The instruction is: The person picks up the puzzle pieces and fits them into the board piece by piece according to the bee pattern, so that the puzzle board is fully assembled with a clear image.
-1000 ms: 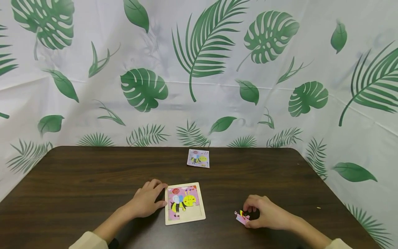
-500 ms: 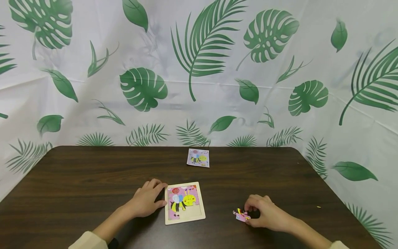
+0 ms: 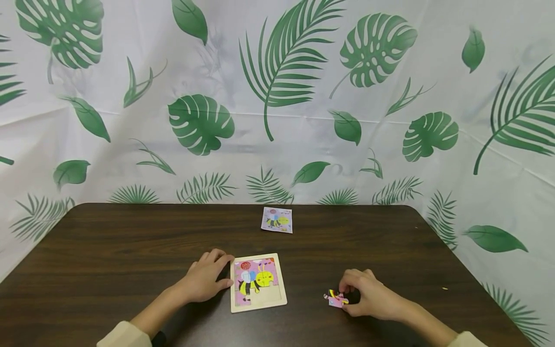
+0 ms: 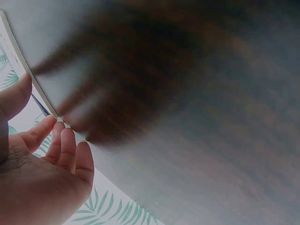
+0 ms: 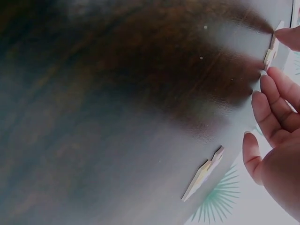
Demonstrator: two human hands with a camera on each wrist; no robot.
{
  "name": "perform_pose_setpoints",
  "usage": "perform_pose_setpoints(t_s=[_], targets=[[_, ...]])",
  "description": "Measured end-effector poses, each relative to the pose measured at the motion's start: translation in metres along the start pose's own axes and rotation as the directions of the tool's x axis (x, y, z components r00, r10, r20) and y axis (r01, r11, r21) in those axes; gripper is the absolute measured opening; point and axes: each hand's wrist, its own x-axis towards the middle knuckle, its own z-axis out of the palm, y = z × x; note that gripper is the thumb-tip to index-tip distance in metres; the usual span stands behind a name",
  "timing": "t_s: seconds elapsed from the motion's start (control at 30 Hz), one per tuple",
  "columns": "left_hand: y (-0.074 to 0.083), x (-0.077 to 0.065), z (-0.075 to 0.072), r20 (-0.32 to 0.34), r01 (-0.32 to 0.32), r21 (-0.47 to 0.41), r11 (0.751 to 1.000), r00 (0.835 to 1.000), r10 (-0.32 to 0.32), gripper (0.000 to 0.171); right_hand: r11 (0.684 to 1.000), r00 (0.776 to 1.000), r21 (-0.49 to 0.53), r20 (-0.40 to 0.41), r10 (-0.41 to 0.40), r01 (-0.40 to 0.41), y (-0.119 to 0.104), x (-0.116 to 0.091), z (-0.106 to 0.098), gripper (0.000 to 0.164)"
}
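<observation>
A square wooden puzzle tray (image 3: 282, 289) lies on the table with a bee picture in it; its lower right part shows bare wood. My left hand (image 3: 205, 277) rests at its left side, thumb and index fingertips touching the frame's edge, the other fingers relaxed. To the right, my right hand (image 3: 368, 296) pinches a pink, black and yellow puzzle piece (image 3: 335, 301) between thumb and fingers, low at the tabletop. In the right wrist view, a second puzzle piece (image 5: 202, 173) lies flat beyond the little finger; the head view does not show it.
A printed card (image 3: 276, 220) with the same bee lies at the back of the dark wood table (image 3: 151, 241). A small pale speck (image 3: 444, 288) is on the right side. Behind the table hangs a white cloth (image 3: 303, 154) with green leaves.
The puzzle piece in my right hand has turned and shifted slightly left, showing more of its face. My left hand and the puzzle tray have stayed in place.
</observation>
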Motion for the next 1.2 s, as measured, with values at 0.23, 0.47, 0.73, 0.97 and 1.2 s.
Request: perform_pose_setpoints(t_s=[0.23, 0.47, 0.73, 0.97, 1.2], targets=[[0.003, 0.0, 0.0, 0.015, 0.018, 0.006, 1.0, 1.0, -0.018, 0.045, 0.998, 0.998, -0.031, -0.03, -0.06, 0.059, 0.003, 0.009, 0.002, 0.027], [0.002, 0.001, 0.0, 0.012, 0.016, 0.004, 1.0, 1.0, -0.016, 0.046, 1.0, 0.999, 0.01, 0.045, -0.01, 0.01, -0.003, 0.026, 0.003, 0.023], [0.002, 0.001, -0.001, 0.007, 0.014, 0.005, 1.0, 1.0, -0.014, 0.046, 0.999, 0.996, 0.045, 0.087, -0.027, 0.023, -0.025, 0.059, 0.01, 0.022], [0.002, 0.0, -0.002, 0.005, 0.011, 0.007, 1.0, 1.0, -0.011, 0.045, 0.997, 0.988, 0.06, 0.146, -0.049, 0.041, -0.048, 0.084, 0.017, 0.019], [0.001, 0.0, -0.001, 0.001, 0.007, 0.012, 1.0, 1.0, -0.007, 0.045, 0.997, 0.98, 0.028, 0.184, -0.07, 0.066, -0.067, 0.104, 0.026, 0.019]])
